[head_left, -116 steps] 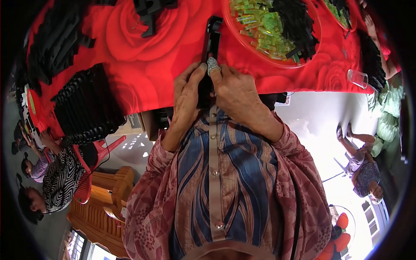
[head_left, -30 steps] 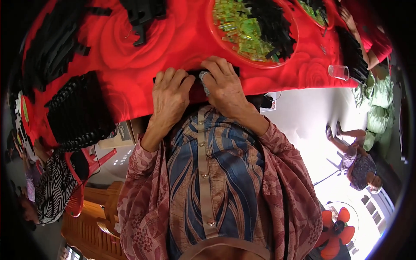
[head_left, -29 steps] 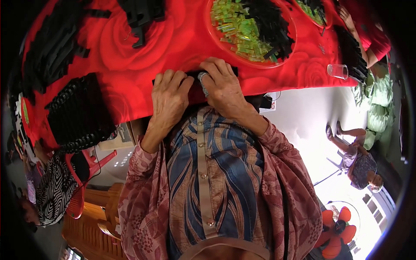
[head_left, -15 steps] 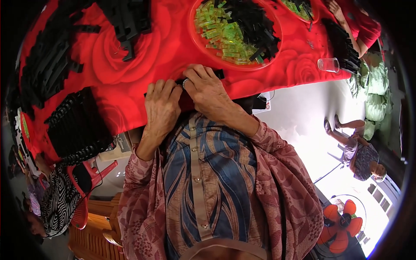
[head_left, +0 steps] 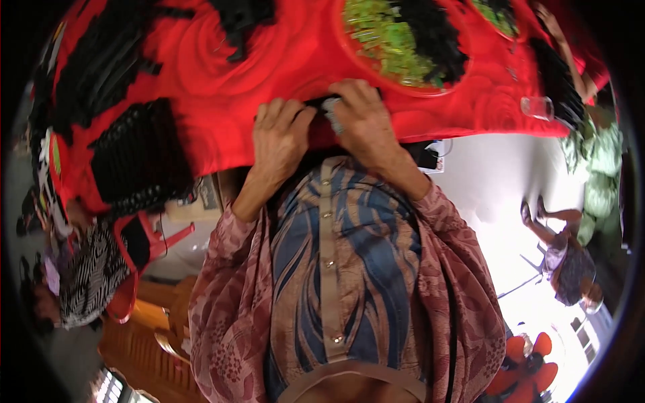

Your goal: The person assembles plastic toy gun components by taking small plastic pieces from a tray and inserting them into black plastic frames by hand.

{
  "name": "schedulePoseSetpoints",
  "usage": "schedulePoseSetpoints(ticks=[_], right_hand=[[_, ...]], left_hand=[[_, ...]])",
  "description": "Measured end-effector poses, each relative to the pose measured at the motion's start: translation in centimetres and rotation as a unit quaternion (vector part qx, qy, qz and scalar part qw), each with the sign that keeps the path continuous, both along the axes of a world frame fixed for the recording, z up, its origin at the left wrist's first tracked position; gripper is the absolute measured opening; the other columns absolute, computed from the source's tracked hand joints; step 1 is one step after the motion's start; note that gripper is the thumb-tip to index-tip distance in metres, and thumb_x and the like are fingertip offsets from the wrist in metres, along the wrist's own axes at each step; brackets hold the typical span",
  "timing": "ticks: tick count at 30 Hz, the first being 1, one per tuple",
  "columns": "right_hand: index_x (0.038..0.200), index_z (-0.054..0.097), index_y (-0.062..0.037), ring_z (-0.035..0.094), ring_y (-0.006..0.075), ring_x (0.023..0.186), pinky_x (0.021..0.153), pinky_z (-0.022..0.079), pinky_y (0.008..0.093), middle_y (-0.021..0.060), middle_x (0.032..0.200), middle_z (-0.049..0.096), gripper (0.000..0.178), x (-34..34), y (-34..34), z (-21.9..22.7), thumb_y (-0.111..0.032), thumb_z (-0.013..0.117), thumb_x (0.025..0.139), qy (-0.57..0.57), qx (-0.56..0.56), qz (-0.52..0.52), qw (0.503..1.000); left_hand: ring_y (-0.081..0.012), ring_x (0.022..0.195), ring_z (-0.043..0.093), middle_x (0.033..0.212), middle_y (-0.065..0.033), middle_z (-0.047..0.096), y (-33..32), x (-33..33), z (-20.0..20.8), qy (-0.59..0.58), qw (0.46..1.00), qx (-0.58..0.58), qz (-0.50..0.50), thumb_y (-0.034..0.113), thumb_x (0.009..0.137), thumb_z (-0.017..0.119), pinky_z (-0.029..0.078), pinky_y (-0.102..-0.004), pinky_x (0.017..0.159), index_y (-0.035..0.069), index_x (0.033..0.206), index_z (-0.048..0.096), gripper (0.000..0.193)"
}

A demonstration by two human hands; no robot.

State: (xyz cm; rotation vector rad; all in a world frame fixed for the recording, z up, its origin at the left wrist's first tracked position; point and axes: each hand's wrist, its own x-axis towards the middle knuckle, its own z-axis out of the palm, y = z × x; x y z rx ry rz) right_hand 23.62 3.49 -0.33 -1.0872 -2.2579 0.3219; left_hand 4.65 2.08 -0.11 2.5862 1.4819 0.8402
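Both my hands rest together at the near edge of the red rose-patterned table (head_left: 222, 144). Between them is a narrow black plastic strip (head_left: 317, 102), mostly hidden by my fingers. My left hand (head_left: 279, 138) is closed on its left part, knuckles up. My right hand (head_left: 366, 127), wearing a ring blurred by motion, closes over its right part. Beyond my right hand stands a round red tray (head_left: 403, 92). Clear yellow-green pieces (head_left: 383, 43) fill its left side, and small black pieces (head_left: 433, 43) its right.
Neatly stacked black strips (head_left: 138, 154) lie at the left edge, with a heap of long black parts (head_left: 101, 67) behind. More black parts (head_left: 245, 17) lie far ahead. A clear cup (head_left: 537, 107) lies at right, near another person's arm (head_left: 568, 54). A red chair (head_left: 138, 245) stands lower left.
The whole view has shifted, so table, tray and stacks appear farther right and higher. Both hands remain closed around the black strip at the table edge.
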Motion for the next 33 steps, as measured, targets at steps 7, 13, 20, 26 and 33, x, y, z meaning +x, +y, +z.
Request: schedulePoseSetpoints(ticks=[7, 13, 20, 26, 33], right_hand=[[0.090, 0.059, 0.0074, 0.053, 0.0402, 0.110, 0.091, 0.047, 0.0465, 0.0205, 0.118, 0.055, 0.035, 0.4, 0.1, -0.5, 0.012, 0.060, 0.056, 0.037, -0.026, -0.004, 0.999], [0.089, 0.059, 0.0061, 0.052, 0.0401, 0.112, 0.091, 0.046, 0.0479, 0.0204, 0.120, 0.055, 0.032, -1.1, 0.1, 1.5, 0.009, 0.063, 0.057, -0.013, -0.030, 0.012, 0.999], [0.086, 0.058, 0.0069, 0.052, 0.0401, 0.113, 0.090, 0.046, 0.0475, 0.0207, 0.121, 0.054, 0.025, -1.5, 0.0, 1.9, 0.008, 0.061, 0.061, -0.045, -0.033, 0.029, 0.998], [0.089, 0.059, 0.0057, 0.052, 0.0396, 0.111, 0.088, 0.046, 0.0472, 0.0201, 0.120, 0.054, 0.027, -0.7, 0.2, 1.3, 0.004, 0.062, 0.063, -0.041, -0.048, 0.029, 0.998], [0.098, 0.059, 0.0010, 0.049, 0.0405, 0.116, 0.095, 0.044, 0.0490, 0.0206, 0.123, 0.053, 0.033, -0.3, 0.1, 1.5, 0.001, 0.062, 0.065, -0.040, -0.049, 0.033, 0.997]], left_hand=[[-0.0241, 0.081, 0.056, 0.087, -0.0051, 0.061, -0.2, -0.4, -0.3, -0.009, 1.000, -0.016, 0.019, 0.001, 0.075, 0.070, 0.041, -0.0373, 0.069, 0.004, 0.091, 0.071, 0.017], [-0.0237, 0.078, 0.054, 0.084, -0.0054, 0.057, -0.4, -0.6, 0.0, -0.030, 0.999, -0.005, 0.019, 0.000, 0.071, 0.067, 0.039, -0.0374, 0.068, 0.004, 0.090, 0.070, 0.019], [-0.0251, 0.082, 0.053, 0.087, -0.0081, 0.058, -0.9, -0.4, 0.4, -0.031, 0.999, -0.016, 0.007, -0.001, 0.067, 0.065, 0.040, -0.0376, 0.071, 0.001, 0.089, 0.069, 0.023], [-0.0258, 0.083, 0.051, 0.084, -0.0089, 0.052, -0.1, 0.3, 0.8, -0.015, 0.999, -0.019, -0.032, 0.003, 0.064, 0.064, 0.039, -0.0375, 0.072, 0.004, 0.077, 0.060, 0.013], [-0.0270, 0.082, 0.055, 0.084, -0.0087, 0.056, -0.2, -0.1, 1.3, -0.002, 0.999, -0.036, -0.002, 0.003, 0.065, 0.063, 0.041, -0.0392, 0.072, 0.003, 0.086, 0.067, 0.021]])
